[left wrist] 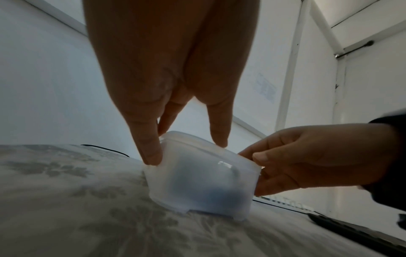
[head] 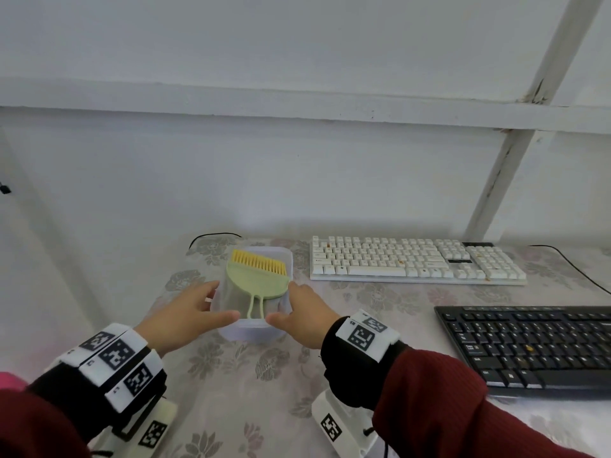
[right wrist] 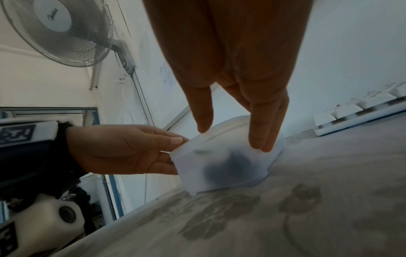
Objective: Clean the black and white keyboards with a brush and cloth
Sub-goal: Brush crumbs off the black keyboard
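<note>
A translucent plastic container (head: 251,330) stands on the table, left of both keyboards. A green brush (head: 256,279) with yellow bristles lies across its top. My left hand (head: 221,302) lies against its left side, thumb at the near rim. My right hand (head: 281,304) does the same on the right. The wrist views show straight fingers touching the container (left wrist: 197,182) (right wrist: 219,165). A dark blue shape shows through its wall; I cannot tell what it is. The white keyboard (head: 416,261) lies at the back right. The black keyboard (head: 529,345) lies nearer, at the right edge. Both carry small orange specks.
A floral tablecloth (head: 258,375) covers the table, whose left edge runs close to the container. Black cables (head: 568,262) trail behind the keyboards. A white wall rises just behind the table. A wall fan (right wrist: 66,33) hangs off to the left.
</note>
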### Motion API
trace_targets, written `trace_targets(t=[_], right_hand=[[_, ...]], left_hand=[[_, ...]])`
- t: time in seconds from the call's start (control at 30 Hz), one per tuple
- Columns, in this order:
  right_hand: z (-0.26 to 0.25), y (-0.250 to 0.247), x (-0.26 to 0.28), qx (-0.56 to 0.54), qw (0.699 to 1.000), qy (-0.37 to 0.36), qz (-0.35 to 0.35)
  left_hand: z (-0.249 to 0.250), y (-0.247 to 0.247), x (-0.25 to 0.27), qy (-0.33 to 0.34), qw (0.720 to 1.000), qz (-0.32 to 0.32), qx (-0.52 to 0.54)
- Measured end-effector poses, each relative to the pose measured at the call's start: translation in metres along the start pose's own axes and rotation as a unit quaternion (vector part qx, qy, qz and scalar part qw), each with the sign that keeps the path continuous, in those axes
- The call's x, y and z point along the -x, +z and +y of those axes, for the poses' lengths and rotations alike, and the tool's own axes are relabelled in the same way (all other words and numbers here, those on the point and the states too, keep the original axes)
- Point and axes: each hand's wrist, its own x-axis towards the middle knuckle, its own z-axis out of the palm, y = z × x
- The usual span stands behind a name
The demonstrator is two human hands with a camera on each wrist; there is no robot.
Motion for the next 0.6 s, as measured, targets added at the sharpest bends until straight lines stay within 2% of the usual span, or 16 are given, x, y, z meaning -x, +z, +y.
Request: trace_targets(t=[0.1, 0.6], right_hand=[[-0.003, 0.006, 0.014, -0.01, 1.0, -0.006, 0.002], [-0.005, 0.031, 0.066, -0.033, 0.999, -0.033, -0.014]], left_hand=[[-0.007, 0.006, 0.013, 0.027, 0.999, 0.004, 0.022], [-0.023, 0.005, 0.076, 0.021, 0.992, -0.048, 0.115]])
